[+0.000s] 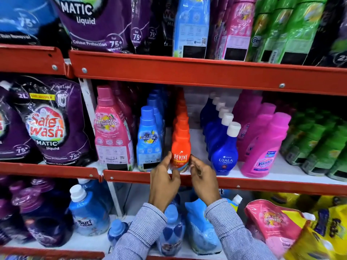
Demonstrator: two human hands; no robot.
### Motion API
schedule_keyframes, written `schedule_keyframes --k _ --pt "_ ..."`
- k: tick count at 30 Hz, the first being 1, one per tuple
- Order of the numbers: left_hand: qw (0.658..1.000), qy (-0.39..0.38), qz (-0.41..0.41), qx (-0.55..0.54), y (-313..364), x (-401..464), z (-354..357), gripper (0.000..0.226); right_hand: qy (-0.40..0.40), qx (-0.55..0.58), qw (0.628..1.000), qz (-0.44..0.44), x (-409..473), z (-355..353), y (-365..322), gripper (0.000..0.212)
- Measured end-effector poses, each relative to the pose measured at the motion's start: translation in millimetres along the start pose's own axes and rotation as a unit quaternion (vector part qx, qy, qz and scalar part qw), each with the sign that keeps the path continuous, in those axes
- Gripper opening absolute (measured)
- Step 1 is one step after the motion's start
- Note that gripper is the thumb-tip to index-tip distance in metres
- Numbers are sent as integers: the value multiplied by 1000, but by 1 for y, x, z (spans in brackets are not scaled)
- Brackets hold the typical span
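Note:
An orange Revive bottle [180, 147] stands upright at the front edge of the middle shelf [244, 182], first in a row of like orange bottles running back. My left hand [163, 182] grips its lower left side with fingers and thumb curled round the base. My right hand [203, 180] grips its lower right side the same way. Both striped sleeves reach up from the bottom of the view.
Left of the Revive row stand blue [149, 139] and pink [112, 132] softener bottles. Right of it are dark blue Ujala bottles [224, 152], pink Vanish bottles [262, 147] and green packs. Purple Safewash pouches [50, 121] sit far left. Red shelf rails run above and below; more bottles and pouches fill the lower shelf.

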State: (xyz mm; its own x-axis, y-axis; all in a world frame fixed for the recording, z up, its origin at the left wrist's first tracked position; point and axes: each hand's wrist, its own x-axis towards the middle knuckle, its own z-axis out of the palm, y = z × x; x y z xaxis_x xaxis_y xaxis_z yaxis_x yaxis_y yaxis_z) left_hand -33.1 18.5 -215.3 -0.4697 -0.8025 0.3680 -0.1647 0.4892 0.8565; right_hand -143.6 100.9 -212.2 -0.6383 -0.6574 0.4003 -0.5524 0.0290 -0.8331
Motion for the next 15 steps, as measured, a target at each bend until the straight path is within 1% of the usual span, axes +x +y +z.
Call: schedule_keyframes --k 5,12,14,15 --pt "1000 -7 -14 -10 2 -2 0 70 -1 0 1000 3 -2 -1 0 43" --pt "1000 -7 -8 2 2 -3 -1 70 -3 3 1000 -1 -3 -3 -1 43" --pt "1000 5 -11 -1 4 -5 0 69 4 20 1000 2 -6 -4 0 43" --pt "1000 20 -12 -8 5 -8 0 67 23 28 999 5 -9 -6 1 42"
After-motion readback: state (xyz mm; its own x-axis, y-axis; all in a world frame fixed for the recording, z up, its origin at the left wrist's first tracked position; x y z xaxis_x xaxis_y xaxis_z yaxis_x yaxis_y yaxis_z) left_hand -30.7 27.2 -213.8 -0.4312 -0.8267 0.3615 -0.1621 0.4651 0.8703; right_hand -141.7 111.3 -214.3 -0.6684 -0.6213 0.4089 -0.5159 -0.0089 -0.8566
